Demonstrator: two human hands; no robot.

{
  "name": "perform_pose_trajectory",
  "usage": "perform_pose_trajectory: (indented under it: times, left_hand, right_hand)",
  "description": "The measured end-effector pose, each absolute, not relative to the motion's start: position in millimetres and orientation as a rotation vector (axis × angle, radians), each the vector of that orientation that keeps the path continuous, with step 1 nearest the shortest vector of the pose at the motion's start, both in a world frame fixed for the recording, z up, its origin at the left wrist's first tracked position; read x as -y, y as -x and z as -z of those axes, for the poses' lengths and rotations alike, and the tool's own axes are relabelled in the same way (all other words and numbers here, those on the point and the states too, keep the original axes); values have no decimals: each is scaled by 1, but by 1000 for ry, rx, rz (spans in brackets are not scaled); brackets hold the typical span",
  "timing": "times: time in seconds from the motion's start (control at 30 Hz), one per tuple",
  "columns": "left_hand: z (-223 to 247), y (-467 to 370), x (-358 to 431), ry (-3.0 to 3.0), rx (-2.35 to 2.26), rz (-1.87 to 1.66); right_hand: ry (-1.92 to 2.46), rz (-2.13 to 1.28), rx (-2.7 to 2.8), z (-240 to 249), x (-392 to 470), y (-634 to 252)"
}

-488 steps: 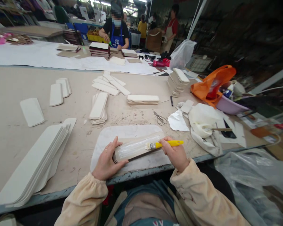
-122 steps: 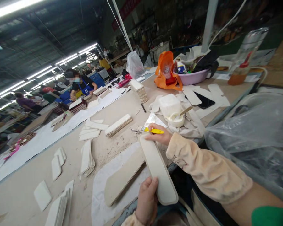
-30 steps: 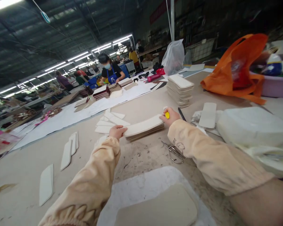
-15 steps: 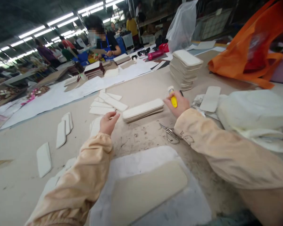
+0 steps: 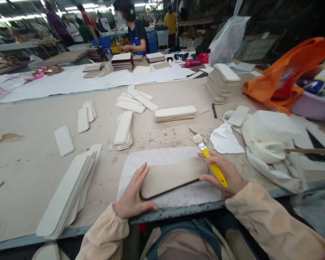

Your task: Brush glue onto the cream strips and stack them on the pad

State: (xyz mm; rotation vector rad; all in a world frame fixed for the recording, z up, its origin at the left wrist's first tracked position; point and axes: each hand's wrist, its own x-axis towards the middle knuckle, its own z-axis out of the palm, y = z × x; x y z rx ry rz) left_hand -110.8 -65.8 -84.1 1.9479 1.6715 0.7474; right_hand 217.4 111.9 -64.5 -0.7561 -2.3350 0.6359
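Note:
A beige rounded panel (image 5: 173, 177) lies on a white sheet (image 5: 135, 159) at the table's front edge. My left hand (image 5: 134, 193) rests at the panel's left end, thumb and fingers spread. In my right hand (image 5: 224, 173) is a yellow-handled brush (image 5: 218, 173), bristles pointing up and away; its thumb and fingertips are at the panel's right end. Beyond the brush lie metal scissors (image 5: 204, 138), partly hidden. A short stack of pale strips (image 5: 174, 112) sits farther back, with another small pile (image 5: 123, 130) to its left.
Long pale panels (image 5: 67, 195) lie at the left front. A tall stack (image 5: 223, 83), a black pen (image 5: 214, 111), an orange bag (image 5: 273, 83) and crumpled white plastic (image 5: 271, 137) are on the right. A person in a blue apron (image 5: 135, 38) stands across the table.
Both hands have come back from the strip stack to the front panel, my right still with the brush. The view has levelled and now shows the table's front edge.

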Motion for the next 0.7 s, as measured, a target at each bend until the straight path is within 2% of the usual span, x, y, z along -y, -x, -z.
perform_pose_trajectory:
  times: [0.23, 0.7]
  left_hand:
    - [86, 106, 49, -2108, -1721, -603]
    - [87, 118, 31, -2039, -1788, -682]
  right_hand:
    - [720, -481, 2803, 77, -109, -190]
    - [776, -374, 2779, 78, -104, -181]
